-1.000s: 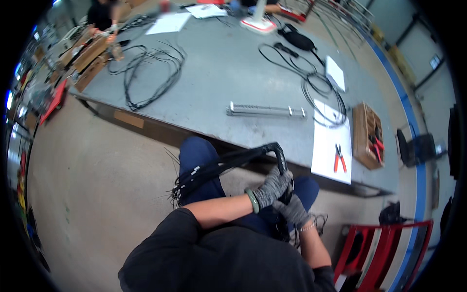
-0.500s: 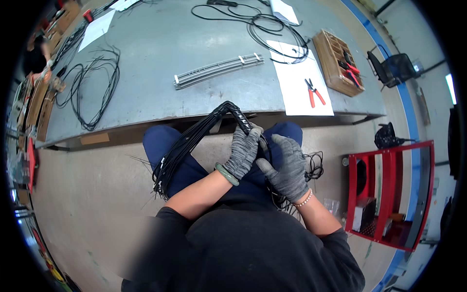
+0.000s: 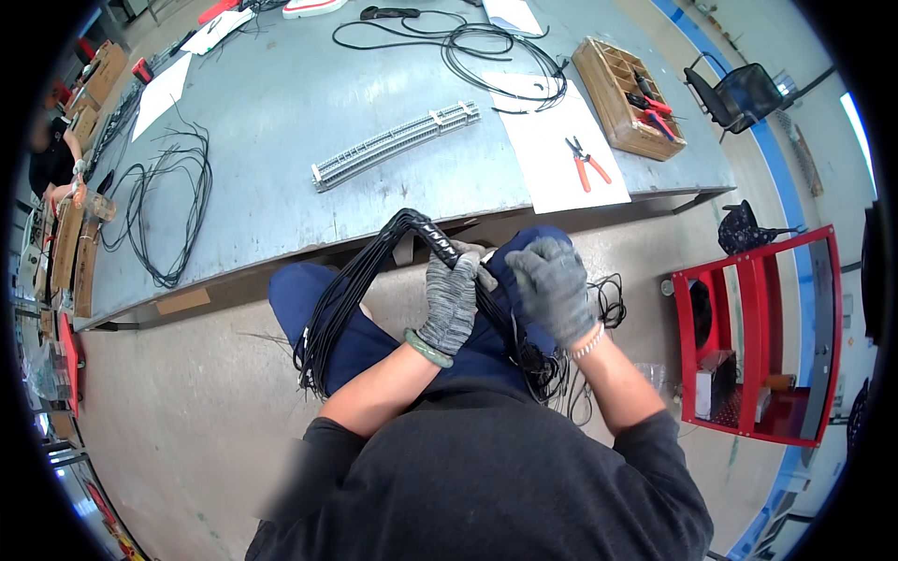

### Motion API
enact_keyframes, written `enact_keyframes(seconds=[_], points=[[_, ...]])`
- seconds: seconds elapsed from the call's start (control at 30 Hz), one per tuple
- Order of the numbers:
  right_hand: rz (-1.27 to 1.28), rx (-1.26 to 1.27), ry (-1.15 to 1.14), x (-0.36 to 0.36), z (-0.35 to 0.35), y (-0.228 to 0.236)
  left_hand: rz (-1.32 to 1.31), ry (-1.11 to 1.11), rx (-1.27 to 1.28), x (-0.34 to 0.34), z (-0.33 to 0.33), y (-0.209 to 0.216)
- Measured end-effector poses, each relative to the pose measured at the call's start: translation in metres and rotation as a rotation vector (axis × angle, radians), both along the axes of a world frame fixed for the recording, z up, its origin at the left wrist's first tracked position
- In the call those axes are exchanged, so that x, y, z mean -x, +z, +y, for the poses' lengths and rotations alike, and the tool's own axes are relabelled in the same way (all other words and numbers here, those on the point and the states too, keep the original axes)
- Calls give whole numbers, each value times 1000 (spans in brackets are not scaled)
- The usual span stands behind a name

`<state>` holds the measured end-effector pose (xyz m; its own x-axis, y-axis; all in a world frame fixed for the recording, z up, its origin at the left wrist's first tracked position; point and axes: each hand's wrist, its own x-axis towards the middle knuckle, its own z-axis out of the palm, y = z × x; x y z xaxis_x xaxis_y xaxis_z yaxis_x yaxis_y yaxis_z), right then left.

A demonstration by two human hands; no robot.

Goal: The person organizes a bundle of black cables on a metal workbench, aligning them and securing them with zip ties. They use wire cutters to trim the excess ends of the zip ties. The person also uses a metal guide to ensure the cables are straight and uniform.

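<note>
A thick bundle of black cables [image 3: 348, 297] lies bent across my lap, its many loose ends spilling over my left thigh. Black wrapping with shiny stripes [image 3: 432, 238] covers its upper stretch. My left hand [image 3: 451, 304], in a grey knit glove, is closed around the bundle just below that wrapping. Right of it and apart from the bundle, my right hand [image 3: 550, 292], gloved too, is raised over my right thigh with curled fingers. What it may hold is hidden. More black cable [image 3: 538, 369] trails down between the right forearm and my lap.
Ahead stands a grey metal table [image 3: 253, 187] with slotted grey ducting [image 3: 398, 148], coiled black cables [image 3: 140, 220], red-handled pliers [image 3: 586, 166] on white paper [image 3: 524, 159], and a wooden tool box [image 3: 599, 103]. A red cart [image 3: 748, 346] stands right. Another person [image 3: 54, 154] is far left.
My right hand has gone from spread fingers beside the bundle to curled fingers, slightly higher. The left hand keeps its grip. The whole view has shifted a little.
</note>
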<state>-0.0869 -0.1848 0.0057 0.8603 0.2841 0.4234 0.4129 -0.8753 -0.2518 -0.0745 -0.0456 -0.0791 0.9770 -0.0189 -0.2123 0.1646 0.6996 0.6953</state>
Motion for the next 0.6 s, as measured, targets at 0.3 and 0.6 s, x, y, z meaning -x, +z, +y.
enact_keyframes(seconds=[0.3, 0.6], points=[[514, -168, -83, 27, 25, -23, 18, 8, -121, -2, 1, 1], [430, -357, 33, 20, 8, -25, -393, -385, 131, -8, 30, -3]])
